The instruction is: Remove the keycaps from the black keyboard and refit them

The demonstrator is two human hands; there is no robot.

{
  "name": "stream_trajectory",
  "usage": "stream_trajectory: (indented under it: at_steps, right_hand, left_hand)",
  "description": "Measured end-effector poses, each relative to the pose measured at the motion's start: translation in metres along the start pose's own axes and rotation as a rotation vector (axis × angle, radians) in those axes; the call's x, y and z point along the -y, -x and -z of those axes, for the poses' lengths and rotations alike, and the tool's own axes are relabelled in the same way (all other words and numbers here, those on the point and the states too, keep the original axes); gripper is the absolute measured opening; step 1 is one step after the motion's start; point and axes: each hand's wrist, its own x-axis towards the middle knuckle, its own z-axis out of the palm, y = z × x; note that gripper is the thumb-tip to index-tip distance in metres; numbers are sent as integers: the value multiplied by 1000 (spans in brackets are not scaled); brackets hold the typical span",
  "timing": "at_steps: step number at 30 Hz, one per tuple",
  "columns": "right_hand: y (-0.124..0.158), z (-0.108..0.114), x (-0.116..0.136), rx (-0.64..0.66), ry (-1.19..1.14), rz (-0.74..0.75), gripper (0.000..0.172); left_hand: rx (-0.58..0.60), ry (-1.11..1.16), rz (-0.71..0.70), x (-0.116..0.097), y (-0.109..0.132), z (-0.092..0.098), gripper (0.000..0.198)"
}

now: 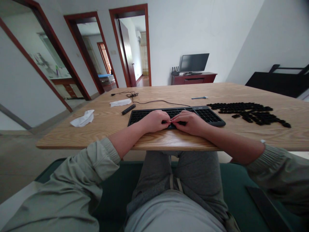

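A black keyboard (207, 115) lies near the front edge of the light wooden table (169, 93), with a thin black cable running from it to the far left. My left hand (154, 121) and my right hand (187, 123) rest on its middle, fingers curled down, fingertips nearly meeting. The hands hide the central keys, and I cannot tell whether they hold anything. To the right of the keyboard lies a spread of several loose black keycaps (246, 112).
On the table are a coiled cable (131, 95), a black stick-shaped object (128, 109), white tissues (83, 118), and a blue pen (199, 97). A monitor (194, 62) stands on a red cabinet beyond the table, and a black bench (277, 82) is at right.
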Motion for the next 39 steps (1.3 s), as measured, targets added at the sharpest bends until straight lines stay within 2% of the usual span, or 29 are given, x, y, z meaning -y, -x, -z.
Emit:
stream_trajectory:
  at_steps: [7, 12, 19, 25, 28, 31, 35, 39]
  right_hand:
    - [-1, 1, 1, 10, 6, -8, 17]
    - [-1, 4, 4, 9, 2, -3, 15]
    - [-3, 4, 6, 35, -12, -27, 15]
    - [-4, 2, 5, 36, -22, -17, 14]
    - [-4, 2, 6, 31, 11, -43, 12]
    - [-4, 5, 11, -46, 49, -121, 10]
    - [0, 20, 22, -97, 52, -183, 17]
    - [33, 62, 9, -74, 93, -236, 14]
  left_hand:
    - [18, 24, 38, -1, 0, 1, 18]
    - [-15, -14, 2, -5, -2, 0, 17]
    - [44, -62, 38, -7, -3, 5, 17]
    - [57, -38, -5, -5, -1, 5, 18]
    - [21, -61, -11, -4, 0, 3, 18]
    - [-85, -30, 2, -8, -2, -1, 17]
    - [-190, 34, 18, -17, -8, -2, 18]
    - [-252, 31, 49, -15, -4, 13, 23]
